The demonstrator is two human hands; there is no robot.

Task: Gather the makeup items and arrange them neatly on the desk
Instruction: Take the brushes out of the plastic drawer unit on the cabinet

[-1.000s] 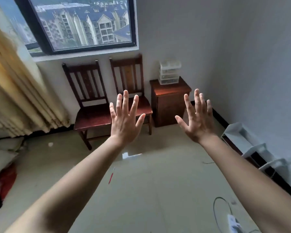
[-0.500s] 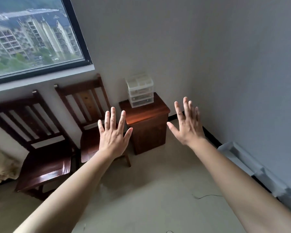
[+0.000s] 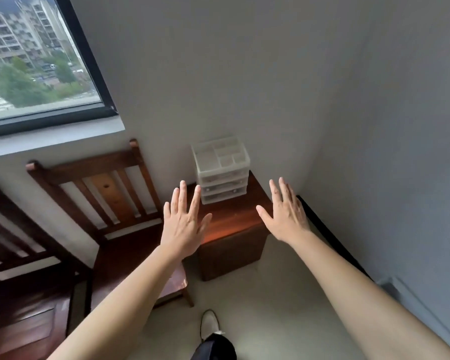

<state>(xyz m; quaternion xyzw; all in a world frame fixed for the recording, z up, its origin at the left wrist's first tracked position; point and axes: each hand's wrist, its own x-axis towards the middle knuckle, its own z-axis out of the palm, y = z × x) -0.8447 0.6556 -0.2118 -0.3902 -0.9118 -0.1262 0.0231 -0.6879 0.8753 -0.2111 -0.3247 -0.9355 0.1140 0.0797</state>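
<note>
Only dimly, drawer organizer [image 3: 222, 170] contents unreadable, left hand [image 3: 183, 228], right hand [image 3: 287, 216], both grips spread, outer chair [image 3: 24, 326] cut off

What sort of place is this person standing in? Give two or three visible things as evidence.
Probably a room in a home, above ground level: a window overlooking apartment blocks, wooden chairs against the wall, and a small wooden cabinet in the corner bearing a clear drawer organiser.

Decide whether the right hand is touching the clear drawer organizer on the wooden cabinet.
Apart. The head view shows bare wooden cabinet top between the straight fingers of the right hand and the clear drawer organizer.
</note>
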